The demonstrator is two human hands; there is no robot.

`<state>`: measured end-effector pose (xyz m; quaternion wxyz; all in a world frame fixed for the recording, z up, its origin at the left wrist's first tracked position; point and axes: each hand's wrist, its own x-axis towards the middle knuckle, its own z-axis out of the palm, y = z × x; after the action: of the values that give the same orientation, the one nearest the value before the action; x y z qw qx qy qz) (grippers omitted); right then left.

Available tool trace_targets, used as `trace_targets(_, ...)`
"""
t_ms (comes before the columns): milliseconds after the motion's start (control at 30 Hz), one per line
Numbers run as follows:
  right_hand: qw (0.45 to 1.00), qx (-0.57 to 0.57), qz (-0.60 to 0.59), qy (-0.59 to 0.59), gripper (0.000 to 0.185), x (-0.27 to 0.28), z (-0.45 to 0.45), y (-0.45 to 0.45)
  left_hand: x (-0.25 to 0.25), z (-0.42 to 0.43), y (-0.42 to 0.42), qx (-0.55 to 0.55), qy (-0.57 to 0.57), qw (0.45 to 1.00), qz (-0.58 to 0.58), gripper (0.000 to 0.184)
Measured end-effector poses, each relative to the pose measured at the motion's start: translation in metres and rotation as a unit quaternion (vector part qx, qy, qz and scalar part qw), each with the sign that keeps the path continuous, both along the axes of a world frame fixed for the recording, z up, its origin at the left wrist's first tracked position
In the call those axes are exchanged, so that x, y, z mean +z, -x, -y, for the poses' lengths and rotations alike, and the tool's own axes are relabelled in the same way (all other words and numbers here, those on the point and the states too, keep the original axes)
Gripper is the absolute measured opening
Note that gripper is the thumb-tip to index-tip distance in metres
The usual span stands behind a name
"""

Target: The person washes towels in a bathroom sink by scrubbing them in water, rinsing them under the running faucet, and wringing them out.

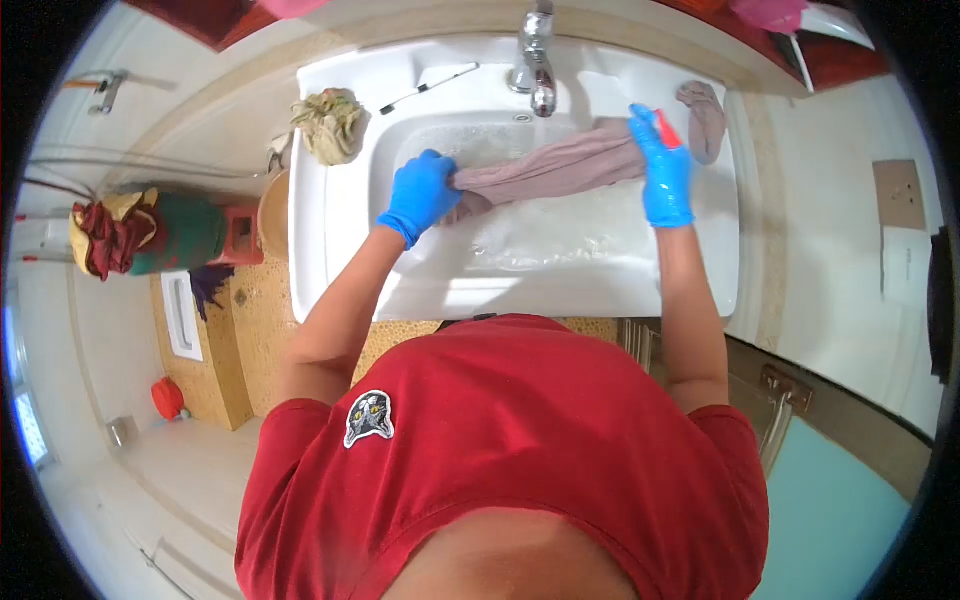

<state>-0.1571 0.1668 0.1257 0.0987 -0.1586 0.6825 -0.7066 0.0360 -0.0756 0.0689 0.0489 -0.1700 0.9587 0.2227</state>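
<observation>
A wet, mauve-pink cloth [560, 165] stretches across the white sink [350, 240], over shallow, cloudy water. My left hand [420, 193], in a blue rubber glove, is closed around the bunched left end of the cloth. My right hand [662, 175], also gloved in blue, is at the cloth's right end. A small red object [667, 130] shows along the inner side of its fingers; its kind is not clear. The cloth passes beside or under that hand, and the contact between them is partly hidden.
A chrome faucet [538, 60] rises behind the basin. A toothbrush [430, 88] and a crumpled yellowish-green cloth [330, 125] lie on the rim's left side. Another mauve cloth [705, 120] rests on the right rim. A green container [180, 232] stands at far left.
</observation>
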Motion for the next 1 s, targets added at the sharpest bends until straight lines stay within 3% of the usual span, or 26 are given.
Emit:
trace_targets(67,0.987,0.019,0.119,-0.104,0.037,-0.055,-0.014,0.018,-0.031,-0.006,0.007,0.050,0.033,0.997,-0.041,0.049)
trace_targets(133,0.983,0.018,-0.064,-0.172,0.045,-0.131,-0.024,0.029,-0.053,-0.023,0.009,0.095,0.083,0.981,-0.146,0.058)
trace_targets(167,0.954,0.034,-0.159,-0.253,0.052,-0.155,-0.031,0.028,-0.044,-0.034,0.015,0.071,0.054,0.992,-0.090,0.071)
trace_targets(200,0.909,0.052,-0.248,-0.332,0.060,-0.168,-0.034,0.027,-0.050,-0.041,0.017,0.011,0.070,0.993,-0.090,0.071)
trace_targets(267,0.785,0.110,-0.250,-0.556,0.075,-0.152,-0.030,0.015,-0.068,-0.051,0.017,-0.102,0.105,0.985,-0.090,0.071)
trace_targets(300,0.755,0.148,-0.285,-0.572,0.077,-0.139,-0.026,0.005,-0.069,-0.057,0.020,-0.125,0.114,0.986,0.010,0.069)
trace_targets(367,0.688,0.224,-0.350,-0.595,0.083,-0.119,-0.020,-0.012,-0.071,-0.069,0.020,-0.167,0.139,0.972,0.091,0.061)
trace_targets(467,0.638,0.350,-0.353,-0.588,0.082,-0.140,-0.019,-0.006,-0.079,-0.071,0.027,-0.216,0.149,0.946,0.191,0.045)
trace_targets(500,0.613,0.310,-0.442,-0.576,0.063,-0.185,-0.026,0.003,-0.082,-0.071,0.029,-0.228,0.146,0.937,0.222,0.040)
trace_targets(600,0.625,0.329,-0.426,-0.566,0.037,-0.192,-0.035,0.020,-0.098,-0.061,0.026,-0.217,0.097,0.939,0.248,0.023)
trace_targets(700,0.574,0.320,-0.407,-0.634,0.028,-0.182,-0.035,0.010,-0.105,-0.047,0.003,-0.258,0.152,0.943,0.145,0.023)
trace_targets(800,0.576,0.370,-0.412,-0.601,0.035,-0.165,-0.050,-0.001,-0.103,-0.026,-0.023,-0.298,0.027,0.954,-0.033,0.022)
trace_targets(833,0.550,0.398,-0.417,-0.604,0.041,-0.153,-0.052,-0.002,-0.097,-0.022,-0.029,-0.261,-0.018,0.963,-0.070,0.020)
trace_targets(900,0.607,0.433,-0.329,-0.580,0.043,-0.139,-0.059,0.003,-0.083,-0.016,-0.042,-0.185,-0.109,0.966,-0.145,0.018)
trace_targets(1000,0.704,0.386,-0.265,-0.534,0.040,-0.100,-0.060,0.013,-0.035,-0.010,-0.047,0.067,-0.329,0.940,-0.056,0.018)
